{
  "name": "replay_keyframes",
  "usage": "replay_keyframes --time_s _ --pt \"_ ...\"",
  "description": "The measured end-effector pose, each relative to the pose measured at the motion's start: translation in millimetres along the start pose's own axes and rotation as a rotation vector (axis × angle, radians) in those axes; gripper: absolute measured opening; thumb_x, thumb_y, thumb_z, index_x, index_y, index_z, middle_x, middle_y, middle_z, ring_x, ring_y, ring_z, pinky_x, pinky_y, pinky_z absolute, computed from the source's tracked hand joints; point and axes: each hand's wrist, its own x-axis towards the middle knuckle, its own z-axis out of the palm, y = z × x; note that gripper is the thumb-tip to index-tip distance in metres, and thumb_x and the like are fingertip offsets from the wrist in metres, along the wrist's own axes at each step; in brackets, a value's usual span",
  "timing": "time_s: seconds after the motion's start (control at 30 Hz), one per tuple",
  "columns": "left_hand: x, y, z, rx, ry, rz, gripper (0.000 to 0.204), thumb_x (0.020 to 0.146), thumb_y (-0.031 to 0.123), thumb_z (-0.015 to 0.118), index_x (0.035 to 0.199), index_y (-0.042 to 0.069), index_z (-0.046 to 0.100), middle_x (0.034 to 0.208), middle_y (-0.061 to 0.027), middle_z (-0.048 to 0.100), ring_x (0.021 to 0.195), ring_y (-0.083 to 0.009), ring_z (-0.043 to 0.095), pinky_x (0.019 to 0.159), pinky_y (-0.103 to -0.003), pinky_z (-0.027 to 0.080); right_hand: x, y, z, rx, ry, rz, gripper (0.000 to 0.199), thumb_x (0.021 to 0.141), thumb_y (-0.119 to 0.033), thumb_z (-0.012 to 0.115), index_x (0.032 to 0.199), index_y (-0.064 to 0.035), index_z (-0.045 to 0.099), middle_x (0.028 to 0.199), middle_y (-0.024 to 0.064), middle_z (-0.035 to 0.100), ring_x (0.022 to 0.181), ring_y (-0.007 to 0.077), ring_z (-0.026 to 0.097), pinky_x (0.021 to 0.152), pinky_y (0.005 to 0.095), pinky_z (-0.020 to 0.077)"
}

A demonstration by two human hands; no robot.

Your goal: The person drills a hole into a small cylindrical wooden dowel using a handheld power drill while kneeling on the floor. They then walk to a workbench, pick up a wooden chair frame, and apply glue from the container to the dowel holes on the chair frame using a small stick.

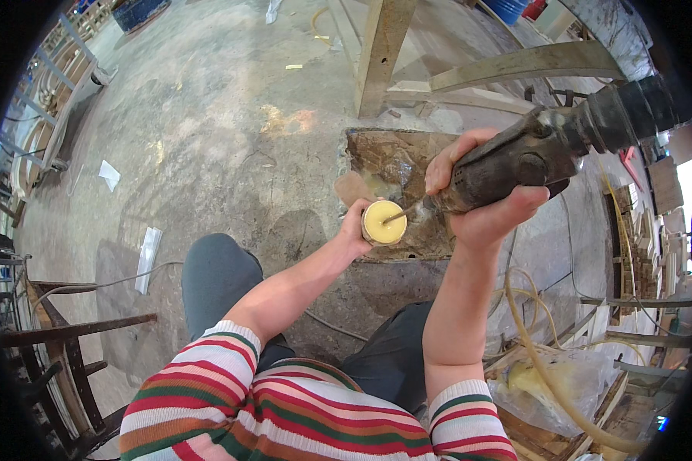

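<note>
My left hand (353, 228) is wrapped round the side of a small round cup (377, 243) filled with yellow material (378, 227). My right hand (494, 219) grips a dark, worn power drill (503, 170) from below, with its fingertips showing on the far side. From the drill's nose a thin metal rod (404, 216) runs leftward, and its tip meets the yellow surface near the middle of the cup. Whether the rod goes deep into the material cannot be seen. A ribbed black section (630, 111) extends from the drill's back end to the upper right.
Beneath my hands lies a stained brown board (415, 250) on the concrete floor. A wooden frame (384, 58) stands beyond it. Dark wooden chair-like frames (69, 338) are at left, with a wheeled rack (58, 100) farther off. A yellowish hose (542, 361) and plastic bag (534, 388) lie at lower right.
</note>
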Motion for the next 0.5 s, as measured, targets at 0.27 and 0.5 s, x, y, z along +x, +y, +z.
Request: replay_keyframes --time_s 0.27,0.5 --pt "5.0 0.7 -3.9 -0.008 0.023 0.043 0.031 0.077 0.025 0.041 0.101 0.008 0.051 0.100 -0.0117 0.056 0.091 -0.0328 0.055 0.077 -0.057 0.044 -0.2 -1.3 5.3 -0.064 0.042 0.016 0.093 0.057 -0.087 0.035 0.082 0.0009 0.047 0.052 0.0077 0.047 0.043 0.0189 0.048 0.044 0.0290 0.0410" --pt "11.6 -1.1 -10.5 0.003 0.031 0.048 0.028 0.076 0.022 0.043 0.101 0.011 0.052 0.099 -0.0098 0.055 0.092 -0.0302 0.055 0.077 -0.056 0.045 -0.3 0.9 8.0 -0.064 0.043 0.006 0.098 0.055 -0.089 0.035 0.084 0.0042 0.047 0.052 0.0083 0.048 0.044 0.0184 0.049 0.044 0.0282 0.0419"
